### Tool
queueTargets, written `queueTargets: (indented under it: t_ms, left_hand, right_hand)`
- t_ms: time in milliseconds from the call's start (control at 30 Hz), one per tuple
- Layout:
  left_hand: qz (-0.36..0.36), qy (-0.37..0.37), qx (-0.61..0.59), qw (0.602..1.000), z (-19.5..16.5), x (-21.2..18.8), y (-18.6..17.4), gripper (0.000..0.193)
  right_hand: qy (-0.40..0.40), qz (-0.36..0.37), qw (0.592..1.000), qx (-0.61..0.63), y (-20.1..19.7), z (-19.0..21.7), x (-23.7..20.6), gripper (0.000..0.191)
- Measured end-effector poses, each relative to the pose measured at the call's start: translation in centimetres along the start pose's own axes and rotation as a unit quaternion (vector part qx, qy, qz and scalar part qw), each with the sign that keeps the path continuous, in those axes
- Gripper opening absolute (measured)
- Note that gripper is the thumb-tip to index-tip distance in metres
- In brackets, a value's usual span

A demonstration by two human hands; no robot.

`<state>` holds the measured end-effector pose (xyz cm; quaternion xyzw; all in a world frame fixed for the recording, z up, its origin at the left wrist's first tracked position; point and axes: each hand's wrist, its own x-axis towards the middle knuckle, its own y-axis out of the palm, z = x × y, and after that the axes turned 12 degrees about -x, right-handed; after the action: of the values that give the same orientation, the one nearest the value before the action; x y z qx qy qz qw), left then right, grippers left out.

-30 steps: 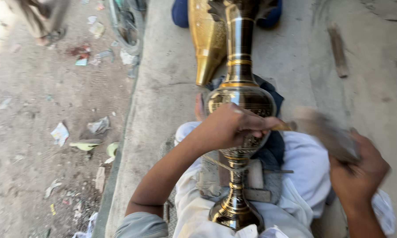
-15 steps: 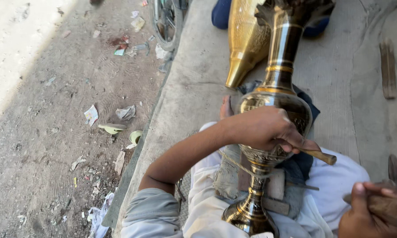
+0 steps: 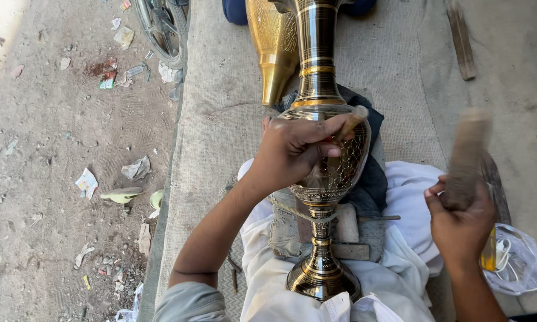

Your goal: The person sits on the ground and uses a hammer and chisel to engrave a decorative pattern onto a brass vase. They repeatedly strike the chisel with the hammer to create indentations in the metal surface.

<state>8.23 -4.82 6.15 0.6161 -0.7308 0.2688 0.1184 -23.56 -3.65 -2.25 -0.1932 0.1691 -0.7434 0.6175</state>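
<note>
Mallet (image 3: 466,156) in right hand (image 3: 459,223) motion-blurred; vase (image 3: 325,152) top cut off (upper edge)

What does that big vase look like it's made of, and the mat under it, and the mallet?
The vase looks like polished brass with dark engraved bands: it shines golden and mirrors light. The mat looks like coarse woven sacking, dull and grey-tan, with a visible weave. The mallet in the right hand seems wooden and brownish, but motion blur leaves that open.

Roadside metalcraft workshop: brass vases (image 3: 325,143) on matting (image 3: 221,119) beside littered dirt (image 3: 53,179).
</note>
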Motion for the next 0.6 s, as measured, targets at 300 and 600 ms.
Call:
queueTargets:
  t_ms: [300, 600]
  left_hand:
    - [0.018, 0.000, 0.021, 1.000, 0.6, -0.2, 0.3, 0.048]
    - [0.031, 0.003, 0.043, 0.999, 1.0, -0.6, 0.4, 0.062]
  right_hand:
    - [-0.224, 0.004, 0.908, -0.353, 0.0, 2.9, 2.6, 0.041]
    - [-0.206, 0.036, 0.963, -0.168, -1.8, 6.8, 5.1, 0.032]
